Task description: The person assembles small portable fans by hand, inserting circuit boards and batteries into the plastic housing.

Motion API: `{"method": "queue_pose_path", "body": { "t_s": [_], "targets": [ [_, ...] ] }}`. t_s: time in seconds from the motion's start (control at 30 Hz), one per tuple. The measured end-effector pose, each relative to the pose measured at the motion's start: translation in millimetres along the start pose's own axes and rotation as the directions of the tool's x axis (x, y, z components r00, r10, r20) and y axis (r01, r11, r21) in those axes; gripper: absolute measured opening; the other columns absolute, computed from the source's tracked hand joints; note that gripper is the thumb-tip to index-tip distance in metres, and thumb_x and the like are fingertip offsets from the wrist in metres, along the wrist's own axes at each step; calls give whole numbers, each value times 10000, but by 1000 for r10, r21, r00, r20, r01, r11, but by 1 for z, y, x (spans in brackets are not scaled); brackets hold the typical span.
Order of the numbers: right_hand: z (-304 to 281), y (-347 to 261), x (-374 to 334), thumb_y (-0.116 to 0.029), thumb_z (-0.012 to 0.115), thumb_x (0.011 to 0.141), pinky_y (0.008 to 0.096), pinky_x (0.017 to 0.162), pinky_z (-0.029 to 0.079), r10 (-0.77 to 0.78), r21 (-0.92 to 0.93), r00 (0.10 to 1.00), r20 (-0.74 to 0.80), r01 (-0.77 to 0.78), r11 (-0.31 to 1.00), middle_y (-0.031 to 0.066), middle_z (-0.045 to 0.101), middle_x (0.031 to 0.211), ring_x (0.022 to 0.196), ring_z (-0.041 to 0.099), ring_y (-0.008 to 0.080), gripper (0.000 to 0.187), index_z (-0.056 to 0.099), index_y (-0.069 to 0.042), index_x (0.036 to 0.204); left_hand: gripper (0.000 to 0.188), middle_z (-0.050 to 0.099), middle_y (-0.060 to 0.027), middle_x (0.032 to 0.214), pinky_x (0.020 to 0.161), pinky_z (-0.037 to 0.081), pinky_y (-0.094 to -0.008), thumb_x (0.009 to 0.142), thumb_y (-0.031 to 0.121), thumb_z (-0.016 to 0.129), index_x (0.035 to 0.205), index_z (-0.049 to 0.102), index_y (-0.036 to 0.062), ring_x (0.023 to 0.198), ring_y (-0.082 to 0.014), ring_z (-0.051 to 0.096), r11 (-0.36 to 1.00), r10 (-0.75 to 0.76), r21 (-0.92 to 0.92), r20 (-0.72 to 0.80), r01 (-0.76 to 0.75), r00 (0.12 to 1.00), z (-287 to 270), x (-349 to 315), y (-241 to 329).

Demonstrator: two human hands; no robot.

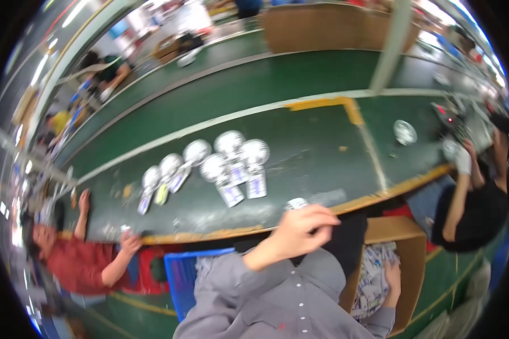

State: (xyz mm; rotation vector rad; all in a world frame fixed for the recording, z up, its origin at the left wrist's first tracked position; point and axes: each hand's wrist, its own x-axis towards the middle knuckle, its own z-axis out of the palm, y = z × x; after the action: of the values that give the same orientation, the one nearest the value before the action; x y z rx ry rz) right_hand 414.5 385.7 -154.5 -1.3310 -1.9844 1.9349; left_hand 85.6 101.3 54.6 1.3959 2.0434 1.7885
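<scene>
My left hand [305, 229] hovers at the near edge of the green table, its fingers bent together; what they hold, if anything, is hidden. Just beyond its knuckles a round, white, ribbed piece [297, 203] shows in part, and I cannot tell whether they touch. Down to the right, my right hand [392, 277] reaches into a cardboard box [415, 248], fingers stretched over a heap of small printed packets [373, 277]. Several round white ribbed pieces [229, 142] lie in a group left of centre on the table. Printed packets [257, 185] lie against their near sides.
A blue crate [178, 282] stands by my left side. At the left end sits a person in red [82, 263]; on the right another in black [472, 212] works at the table. One round piece [405, 133] lies toward that person. A pale post [391, 51] rises behind the table [311, 147].
</scene>
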Motion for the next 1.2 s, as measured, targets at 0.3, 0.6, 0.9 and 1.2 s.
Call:
{"method": "queue_pose_path", "body": {
  "t_s": [0.3, 0.6, 0.9, 1.2],
  "targets": [
    [168, -140, -45, -438, 284, 1003, 373, 1054, 346, -509, 618, 767, 391, 191, 762, 129, 536, 1283, 1220, 484, 239, 562, 497, 12, 1262, 127, 560, -73, 853, 609, 521, -327, 679, 153, 640, 729, 596, 46, 871, -252, 571, 834, 299, 294, 471, -467, 830, 82, -36, 6],
    [222, -181, -44, -163, 680, 835, 363, 1060, 353, -357, 211, 535, 766, 315, 925, 118, 502, 1318, 1267, 434, 191, 589, 437, 2, 1346, 331, 665, -128, 951, 701, 548, -365, 752, 10, 623, 1080, 646, 44, 871, -314, 659, 976, 89, 182, 175, -121, 980, -28, -24, 15],
    [246, -226, -16, -303, 446, 838, 366, 820, 462, -551, 720, 484, 680, -297, 628, 124, 547, 861, 868, 532, 246, 285, 458, -35, 936, 352, 670, -115, 1073, 853, 506, -277, 872, 69, 659, 1206, 589, -14, 965, -140, 635, 790, -478, -388, 96, 475, 873, -34, -8, -48],
    [170, -211, 18, -204, 360, 982, 526, 1073, 378, -249, 835, 864, 438, -288, 469, 182, 501, 1337, 1267, 472, 334, 394, 451, 12, 1300, 652, 439, -227, 1373, 1057, 312, -524, 808, 358, 689, 1327, 476, 26, 1278, -397, 402, 434, -155, 879, -140, 195, 978, -80, -19, -146]
  ]
}}
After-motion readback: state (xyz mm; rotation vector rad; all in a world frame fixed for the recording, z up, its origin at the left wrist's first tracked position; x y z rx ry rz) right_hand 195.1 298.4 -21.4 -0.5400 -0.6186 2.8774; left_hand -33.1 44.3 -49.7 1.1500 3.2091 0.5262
